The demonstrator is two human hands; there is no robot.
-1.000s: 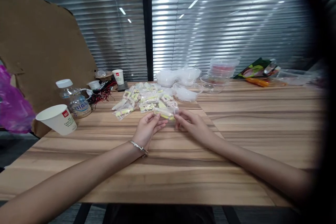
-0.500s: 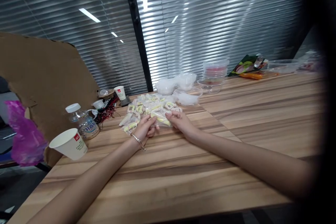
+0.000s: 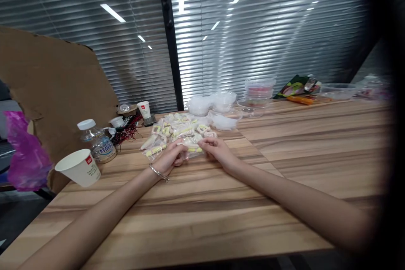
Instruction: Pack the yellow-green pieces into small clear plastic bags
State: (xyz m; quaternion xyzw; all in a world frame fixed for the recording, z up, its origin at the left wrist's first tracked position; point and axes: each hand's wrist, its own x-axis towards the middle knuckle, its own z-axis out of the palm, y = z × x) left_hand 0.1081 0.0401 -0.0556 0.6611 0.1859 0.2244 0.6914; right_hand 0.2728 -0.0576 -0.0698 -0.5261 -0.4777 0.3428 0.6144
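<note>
A clear plastic packet (image 3: 193, 149) with a yellow strip inside is pinched between my two hands at the near edge of a pile. My left hand (image 3: 172, 155), with a silver bracelet at the wrist, grips its left side with curled fingers. On the packet's right side, my right hand (image 3: 218, 152) closes thumb and fingertips. Just beyond both hands lies the pile of similar clear packets (image 3: 167, 128) with yellow and pale contents. Some fingertips are hidden behind the packet and the knuckles.
A large paper cup (image 3: 79, 168) and a bottle (image 3: 99, 143) stand left, before a cardboard sheet (image 3: 60, 80). A small cup (image 3: 144, 110) is behind the pile. Plastic bowls (image 3: 223, 120), stacked tubs (image 3: 259, 88) and an orange tool (image 3: 300, 100) sit farther back on the wooden table (image 3: 202, 211).
The camera view has shifted slightly. The packet between my hands now lies flatter and more level, where it slanted before. Both hands still hold it.
</note>
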